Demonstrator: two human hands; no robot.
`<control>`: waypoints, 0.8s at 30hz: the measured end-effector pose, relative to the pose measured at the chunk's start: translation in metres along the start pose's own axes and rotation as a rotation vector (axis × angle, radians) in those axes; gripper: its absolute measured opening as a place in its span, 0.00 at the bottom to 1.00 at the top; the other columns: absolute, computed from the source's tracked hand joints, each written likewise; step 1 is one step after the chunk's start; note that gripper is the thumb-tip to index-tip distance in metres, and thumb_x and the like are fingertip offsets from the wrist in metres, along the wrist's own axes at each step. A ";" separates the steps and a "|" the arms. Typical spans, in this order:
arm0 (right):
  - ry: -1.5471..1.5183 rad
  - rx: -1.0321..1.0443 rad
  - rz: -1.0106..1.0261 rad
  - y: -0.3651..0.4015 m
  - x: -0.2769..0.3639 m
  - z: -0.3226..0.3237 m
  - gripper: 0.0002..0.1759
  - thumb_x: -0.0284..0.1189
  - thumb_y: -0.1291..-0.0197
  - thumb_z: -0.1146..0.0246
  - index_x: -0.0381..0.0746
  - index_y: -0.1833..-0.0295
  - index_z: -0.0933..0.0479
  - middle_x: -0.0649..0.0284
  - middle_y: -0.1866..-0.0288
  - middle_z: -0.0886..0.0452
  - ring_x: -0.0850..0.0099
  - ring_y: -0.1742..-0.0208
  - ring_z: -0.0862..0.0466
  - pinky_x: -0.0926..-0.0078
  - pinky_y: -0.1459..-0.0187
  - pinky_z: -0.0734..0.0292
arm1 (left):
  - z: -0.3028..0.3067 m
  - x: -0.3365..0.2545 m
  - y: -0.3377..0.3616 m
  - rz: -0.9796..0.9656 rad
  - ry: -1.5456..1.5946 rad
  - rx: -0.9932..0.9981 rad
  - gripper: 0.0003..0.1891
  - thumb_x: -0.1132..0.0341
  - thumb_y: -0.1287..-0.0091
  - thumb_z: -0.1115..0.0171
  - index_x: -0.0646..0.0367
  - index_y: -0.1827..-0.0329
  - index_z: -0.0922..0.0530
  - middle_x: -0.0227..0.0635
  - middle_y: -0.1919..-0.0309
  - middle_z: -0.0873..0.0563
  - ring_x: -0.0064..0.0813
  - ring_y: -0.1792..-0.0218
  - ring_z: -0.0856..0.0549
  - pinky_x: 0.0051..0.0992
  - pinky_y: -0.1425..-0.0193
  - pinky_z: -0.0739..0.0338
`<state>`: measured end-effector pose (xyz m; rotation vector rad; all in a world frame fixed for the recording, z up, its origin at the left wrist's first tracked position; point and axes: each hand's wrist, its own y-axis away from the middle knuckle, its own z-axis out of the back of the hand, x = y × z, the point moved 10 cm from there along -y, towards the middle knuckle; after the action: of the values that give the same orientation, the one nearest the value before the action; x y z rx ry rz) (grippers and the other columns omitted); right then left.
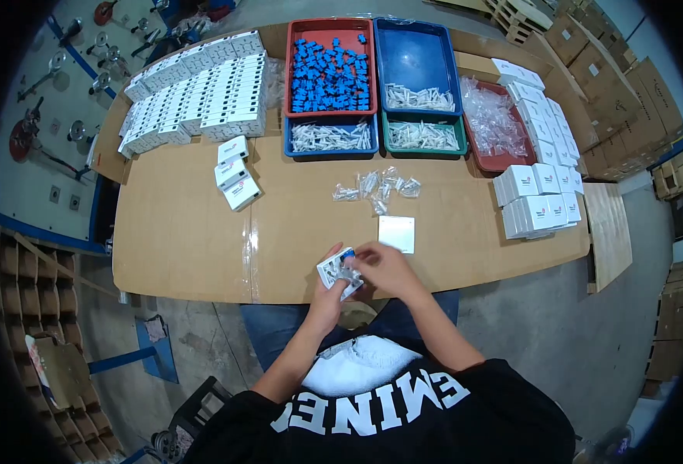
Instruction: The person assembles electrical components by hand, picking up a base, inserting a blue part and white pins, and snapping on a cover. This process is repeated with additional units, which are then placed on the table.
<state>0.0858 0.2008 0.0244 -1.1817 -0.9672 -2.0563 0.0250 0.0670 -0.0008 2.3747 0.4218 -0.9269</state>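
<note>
Near the table's front edge my left hand (327, 302) grips a small white printed box (330, 271), tilted. A blue piece (348, 254) shows at the box's upper end, and something shiny and greyish lies over its face, too small to make out. My right hand (387, 271) has its fingers bent together against the right side of the box; what they pinch is hidden. Just beyond that hand, a white square box (397, 234) lies flat on the cardboard. Several small clear bags with white pieces (368, 184) are scattered farther back.
Behind stand a red tray of blue pieces (288, 69), blue and green trays (463, 139) of white plugs, and a red tray of clear bags (496, 160). Printed boxes (202, 93) are stacked left, three more boxes (237, 174) nearer, white boxes (538, 201) right.
</note>
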 end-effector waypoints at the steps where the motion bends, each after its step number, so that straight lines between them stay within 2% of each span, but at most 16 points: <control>1: 0.040 -0.012 0.013 0.004 0.004 -0.005 0.26 0.42 0.37 0.21 0.32 0.44 0.14 0.54 0.54 0.09 0.65 0.55 0.09 0.67 0.52 0.14 | -0.001 -0.003 -0.001 -0.050 -0.048 -0.008 0.38 0.84 0.31 0.50 0.51 0.16 0.35 0.40 0.30 0.20 0.36 0.34 0.15 0.38 0.31 0.15; 2: 0.081 -0.022 0.028 0.008 0.011 -0.009 0.25 0.38 0.35 0.22 0.30 0.43 0.14 0.55 0.55 0.08 0.70 0.55 0.09 0.70 0.52 0.14 | 0.001 -0.001 -0.003 -0.055 -0.046 -0.005 0.38 0.84 0.31 0.50 0.51 0.16 0.35 0.40 0.30 0.20 0.36 0.34 0.15 0.38 0.31 0.15; 4: 0.068 -0.043 0.033 0.006 0.008 -0.017 0.24 0.38 0.34 0.22 0.30 0.43 0.14 0.55 0.56 0.08 0.70 0.56 0.09 0.71 0.53 0.14 | 0.010 -0.003 -0.003 -0.143 -0.209 -0.006 0.36 0.85 0.33 0.50 0.54 0.18 0.31 0.37 0.31 0.20 0.31 0.33 0.17 0.32 0.28 0.20; 7: 0.021 -0.065 0.031 0.001 0.006 -0.020 0.22 0.36 0.33 0.23 0.30 0.43 0.15 0.56 0.57 0.08 0.71 0.58 0.10 0.72 0.54 0.14 | 0.009 -0.014 -0.002 -0.156 -0.319 0.028 0.34 0.84 0.32 0.50 0.55 0.22 0.29 0.34 0.35 0.20 0.27 0.37 0.18 0.27 0.31 0.22; 9: -0.005 -0.067 0.023 0.000 0.003 -0.025 0.21 0.35 0.32 0.24 0.29 0.43 0.15 0.57 0.58 0.08 0.72 0.59 0.10 0.72 0.55 0.14 | 0.009 -0.020 -0.004 -0.186 -0.355 0.010 0.34 0.84 0.32 0.51 0.55 0.21 0.29 0.34 0.36 0.20 0.27 0.38 0.18 0.28 0.32 0.21; 11: -0.130 -0.205 0.106 0.003 0.007 -0.023 0.21 0.41 0.31 0.26 0.33 0.47 0.13 0.55 0.60 0.08 0.66 0.61 0.08 0.67 0.56 0.15 | 0.015 -0.023 -0.010 -0.215 -0.387 -0.010 0.34 0.84 0.32 0.51 0.55 0.21 0.30 0.34 0.37 0.19 0.26 0.39 0.18 0.28 0.33 0.20; 13: -0.181 -0.218 0.093 0.004 0.002 -0.015 0.20 0.40 0.31 0.26 0.33 0.47 0.13 0.55 0.60 0.08 0.67 0.62 0.08 0.68 0.57 0.15 | 0.069 -0.043 -0.014 -0.323 -0.258 -0.361 0.35 0.84 0.33 0.51 0.54 0.20 0.31 0.37 0.37 0.19 0.27 0.38 0.18 0.31 0.36 0.17; 16: -0.181 -0.218 0.047 -0.005 -0.007 0.011 0.18 0.37 0.33 0.25 0.33 0.48 0.12 0.56 0.60 0.07 0.72 0.66 0.09 0.70 0.60 0.15 | 0.072 -0.108 -0.006 -0.422 -0.231 -0.277 0.35 0.83 0.33 0.52 0.52 0.20 0.32 0.39 0.38 0.18 0.29 0.39 0.16 0.35 0.38 0.13; 18: 0.079 0.232 -0.118 -0.028 -0.030 -0.004 0.18 0.35 0.36 0.24 0.33 0.48 0.12 0.57 0.62 0.07 0.74 0.67 0.10 0.70 0.61 0.15 | 0.054 -0.116 -0.005 -0.403 -0.236 -0.219 0.35 0.82 0.33 0.52 0.51 0.20 0.32 0.39 0.39 0.18 0.30 0.39 0.15 0.36 0.39 0.12; 19: 0.220 0.309 -0.149 -0.037 -0.018 0.003 0.17 0.34 0.39 0.24 0.34 0.49 0.11 0.57 0.64 0.08 0.73 0.69 0.11 0.70 0.61 0.16 | 0.043 -0.118 -0.007 -0.391 -0.242 -0.156 0.36 0.82 0.33 0.52 0.51 0.20 0.32 0.40 0.39 0.17 0.32 0.40 0.14 0.37 0.39 0.11; 20: 0.271 0.237 -0.059 -0.048 0.020 0.019 0.17 0.34 0.39 0.25 0.34 0.49 0.11 0.56 0.67 0.09 0.71 0.71 0.12 0.68 0.63 0.17 | 0.038 -0.117 -0.008 -0.396 -0.249 -0.152 0.36 0.82 0.33 0.52 0.51 0.20 0.32 0.40 0.39 0.17 0.32 0.40 0.14 0.37 0.39 0.11; 21: 0.222 0.001 0.106 -0.085 0.017 0.039 0.19 0.35 0.37 0.24 0.34 0.47 0.11 0.55 0.70 0.11 0.71 0.71 0.13 0.67 0.65 0.19 | 0.036 -0.105 -0.010 -0.347 -0.219 -0.145 0.36 0.82 0.34 0.51 0.51 0.20 0.32 0.40 0.40 0.17 0.32 0.40 0.14 0.37 0.39 0.11; 22: 0.009 -0.102 0.104 -0.108 0.025 0.055 0.14 0.29 0.30 0.28 0.38 0.41 0.15 0.64 0.66 0.13 0.79 0.68 0.15 0.75 0.71 0.23 | 0.034 -0.092 -0.012 -0.295 -0.187 -0.136 0.36 0.82 0.34 0.51 0.51 0.20 0.32 0.40 0.40 0.16 0.32 0.41 0.13 0.37 0.39 0.11; 23: -0.297 -0.247 0.291 -0.093 0.088 0.076 0.15 0.29 0.26 0.31 0.37 0.38 0.19 0.65 0.60 0.13 0.80 0.68 0.17 0.77 0.71 0.25 | 0.037 -0.079 -0.012 -0.247 -0.168 -0.164 0.35 0.82 0.33 0.52 0.51 0.19 0.32 0.41 0.40 0.16 0.33 0.40 0.13 0.38 0.40 0.10; 24: -0.297 -0.258 0.288 -0.097 0.103 0.083 0.15 0.29 0.26 0.31 0.37 0.38 0.19 0.65 0.60 0.13 0.80 0.68 0.17 0.77 0.71 0.25 | 0.035 -0.072 -0.011 -0.241 -0.171 -0.155 0.35 0.82 0.33 0.52 0.51 0.19 0.32 0.41 0.40 0.16 0.33 0.40 0.13 0.38 0.40 0.10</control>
<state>0.0060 0.3114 0.1156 -1.6921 -0.6230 -1.8440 -0.0496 0.0493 0.0237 2.1163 0.6965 -1.1512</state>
